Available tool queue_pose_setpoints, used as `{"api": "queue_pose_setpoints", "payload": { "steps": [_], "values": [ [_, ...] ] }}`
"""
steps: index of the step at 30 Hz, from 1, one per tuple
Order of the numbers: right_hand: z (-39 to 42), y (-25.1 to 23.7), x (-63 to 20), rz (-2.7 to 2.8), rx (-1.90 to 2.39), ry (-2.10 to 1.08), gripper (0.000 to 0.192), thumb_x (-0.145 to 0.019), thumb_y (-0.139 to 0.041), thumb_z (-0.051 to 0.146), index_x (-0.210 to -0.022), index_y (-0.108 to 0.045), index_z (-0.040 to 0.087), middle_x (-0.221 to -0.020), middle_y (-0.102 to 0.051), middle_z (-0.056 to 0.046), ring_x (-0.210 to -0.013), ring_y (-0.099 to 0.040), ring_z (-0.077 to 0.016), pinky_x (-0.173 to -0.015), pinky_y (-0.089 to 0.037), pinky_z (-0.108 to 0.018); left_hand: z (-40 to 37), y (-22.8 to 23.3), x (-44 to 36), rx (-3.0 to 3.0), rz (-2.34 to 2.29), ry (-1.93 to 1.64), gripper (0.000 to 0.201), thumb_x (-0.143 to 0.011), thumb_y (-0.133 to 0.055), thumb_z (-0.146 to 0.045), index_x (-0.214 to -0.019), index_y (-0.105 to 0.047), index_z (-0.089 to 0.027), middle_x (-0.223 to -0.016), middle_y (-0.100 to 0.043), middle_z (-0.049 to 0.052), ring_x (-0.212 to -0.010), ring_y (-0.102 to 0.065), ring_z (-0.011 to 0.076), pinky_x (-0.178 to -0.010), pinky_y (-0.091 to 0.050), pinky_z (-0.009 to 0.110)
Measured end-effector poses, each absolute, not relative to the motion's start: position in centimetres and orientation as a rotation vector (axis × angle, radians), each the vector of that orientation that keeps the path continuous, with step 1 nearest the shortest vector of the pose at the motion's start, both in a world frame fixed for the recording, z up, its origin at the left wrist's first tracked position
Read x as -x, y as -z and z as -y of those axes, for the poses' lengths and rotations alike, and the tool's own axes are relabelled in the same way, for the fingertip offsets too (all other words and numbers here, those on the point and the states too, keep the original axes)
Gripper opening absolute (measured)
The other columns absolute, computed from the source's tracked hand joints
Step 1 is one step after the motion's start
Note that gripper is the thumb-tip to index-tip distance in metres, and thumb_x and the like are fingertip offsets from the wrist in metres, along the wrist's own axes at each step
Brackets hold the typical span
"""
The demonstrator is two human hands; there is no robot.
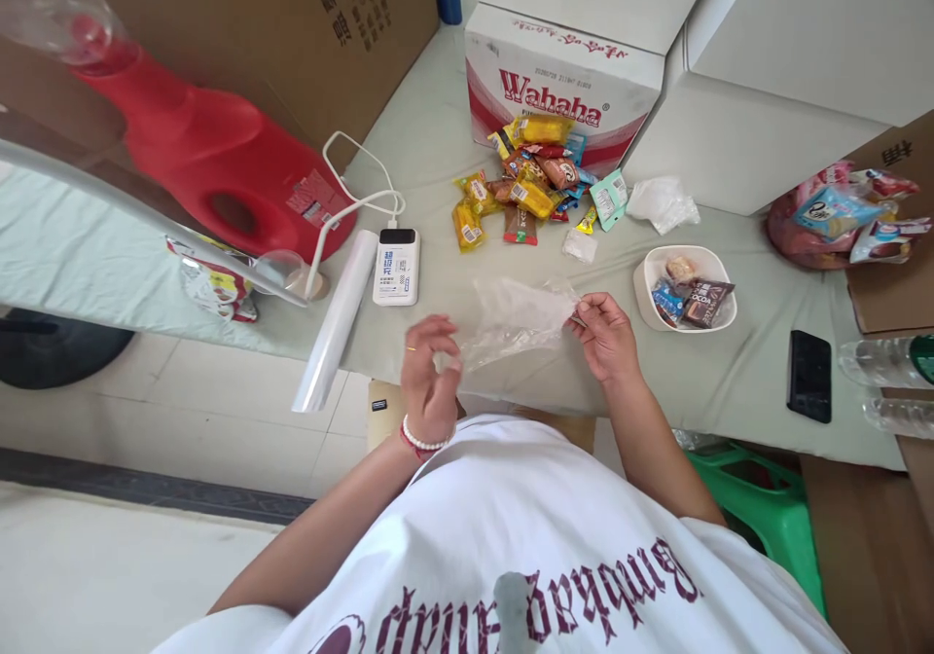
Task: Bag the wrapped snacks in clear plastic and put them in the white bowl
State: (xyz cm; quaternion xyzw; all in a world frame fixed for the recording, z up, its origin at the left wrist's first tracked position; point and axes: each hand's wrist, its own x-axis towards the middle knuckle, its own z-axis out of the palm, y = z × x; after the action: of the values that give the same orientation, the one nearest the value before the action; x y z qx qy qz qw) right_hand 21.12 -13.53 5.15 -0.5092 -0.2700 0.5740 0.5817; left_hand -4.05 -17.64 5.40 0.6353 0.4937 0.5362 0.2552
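Plastic bag (520, 328), a single clear one, is hanging over the near part of the table (430, 119), the right hand (607, 338) pinching its right end. The left hand (430, 372) is hovering half-curled beside the other end; whether it is gripping the bag, I cannot tell. Beyond, wrapped snacks (536, 197), at least four of them yellow, are lying heaped before one Wahaha carton (561, 65). One white bowl (646, 294) is holding three visible packets (706, 302). One power bank (396, 270) is lying leftward, one phone (809, 377) rightward.
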Motion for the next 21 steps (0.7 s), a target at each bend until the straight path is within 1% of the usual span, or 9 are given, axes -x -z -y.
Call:
{"api": "queue_pose_setpoints", "payload": {
  "steps": [2, 4, 8, 10, 12, 14, 16, 19, 21],
  "values": [
    [13.3, -5.5, -21.1, 0.759, 1.218, -1.312, 0.034, -0.069, -0.091, 0.047, -0.081, -0.067, 0.026, -0.081, -0.062, 0.002, -0.078, -0.058, -0.0137, -0.082, -0.054, -0.030, 15.9, -6.8, 3.7, -1.689, -1.466, -1.600, 0.018, -0.099, -0.044, -0.030, -0.104, -0.061, -0.024, -0.115, -0.063, 0.009, -0.125, -0.058, 0.0281, -0.112, -0.045, 0.053],
    [13.0, -5.8, -21.2, 0.883, 1.245, -1.280, 0.033, -0.071, -0.089, 0.050, -0.081, -0.068, 0.026, -0.084, -0.064, 0.001, -0.080, -0.058, -0.0146, -0.084, -0.052, -0.031, 13.9, -8.3, 3.2, -1.831, -1.566, -1.539, 0.023, -0.101, -0.047, -0.035, -0.114, -0.061, -0.023, -0.121, -0.062, 0.011, -0.128, -0.056, 0.0282, -0.114, -0.042, 0.052],
    [12.3, -6.4, -21.9, 1.075, 1.263, -1.255, 0.031, -0.076, -0.086, 0.052, -0.083, -0.071, 0.025, -0.092, -0.070, -0.002, -0.088, -0.060, -0.0173, -0.086, -0.050, -0.031, 10.3, -9.8, 1.5, -2.237, -1.481, -1.067, 0.058, -0.086, -0.073, -0.046, -0.137, -0.057, -0.022, -0.141, -0.059, 0.013, -0.142, -0.046, 0.0351, -0.123, -0.027, 0.055],
    [12.0, -6.4, -22.3, 1.117, 1.246, -1.256, 0.029, -0.078, -0.084, 0.051, -0.085, -0.072, 0.026, -0.093, -0.071, -0.002, -0.089, -0.061, -0.0175, -0.086, -0.050, -0.031, 9.0, -9.2, 0.2, -2.287, -1.367, -0.760, 0.070, -0.078, -0.081, -0.046, -0.139, -0.057, -0.022, -0.135, -0.065, 0.013, -0.134, -0.054, 0.0364, -0.119, -0.031, 0.054],
    [11.9, -6.0, -22.5, 1.094, 1.222, -1.252, 0.030, -0.079, -0.084, 0.052, -0.085, -0.071, 0.026, -0.095, -0.071, -0.002, -0.089, -0.061, -0.0169, -0.087, -0.051, -0.031, 8.3, -7.8, -0.9, -2.189, -1.355, -0.495, 0.049, -0.082, -0.078, -0.043, -0.124, -0.066, -0.020, -0.107, -0.074, 0.011, -0.108, -0.067, 0.0323, -0.102, -0.044, 0.045],
    [12.0, -5.4, -22.4, 1.013, 1.246, -1.223, 0.033, -0.080, -0.081, 0.055, -0.088, -0.069, 0.026, -0.096, -0.069, -0.002, -0.091, -0.061, -0.0165, -0.088, -0.052, -0.031, 8.3, -6.4, -1.9, -2.078, -1.410, -0.367, 0.020, -0.092, -0.065, -0.040, -0.097, -0.071, -0.021, -0.079, -0.071, 0.008, -0.081, -0.068, 0.0275, -0.080, -0.045, 0.036],
    [12.4, -4.6, -21.8, 0.905, 1.331, -1.169, 0.040, -0.078, -0.080, 0.061, -0.096, -0.067, 0.027, -0.099, -0.068, -0.002, -0.094, -0.061, -0.0167, -0.084, -0.054, -0.030, 8.9, -5.4, -2.7, -2.050, -1.504, -0.395, 0.027, -0.098, -0.055, -0.039, -0.081, -0.067, -0.022, -0.068, -0.065, 0.006, -0.070, -0.063, 0.0251, -0.069, -0.039, 0.032],
    [13.1, -3.2, -20.3, 0.816, 1.417, -1.210, 0.053, -0.068, -0.087, 0.057, -0.106, -0.065, 0.028, -0.101, -0.067, -0.001, -0.092, -0.061, -0.0166, -0.075, -0.054, -0.027, 10.2, -5.0, -3.4, -2.073, -1.588, -0.540, 0.027, -0.098, -0.055, -0.039, -0.078, -0.064, -0.023, -0.068, -0.064, 0.006, -0.066, -0.059, 0.0223, -0.064, -0.032, 0.030],
    [13.3, -2.5, -19.7, 0.788, 1.382, -1.345, 0.051, -0.065, -0.089, 0.053, -0.101, -0.065, 0.027, -0.090, -0.067, 0.000, -0.081, -0.060, -0.0149, -0.069, -0.053, -0.026, 10.8, -5.1, -3.4, -2.019, -1.585, -0.614, 0.030, -0.098, -0.054, -0.041, -0.076, -0.062, -0.023, -0.062, -0.059, 0.003, -0.061, -0.054, 0.0196, -0.063, -0.029, 0.030]
  ]
}}
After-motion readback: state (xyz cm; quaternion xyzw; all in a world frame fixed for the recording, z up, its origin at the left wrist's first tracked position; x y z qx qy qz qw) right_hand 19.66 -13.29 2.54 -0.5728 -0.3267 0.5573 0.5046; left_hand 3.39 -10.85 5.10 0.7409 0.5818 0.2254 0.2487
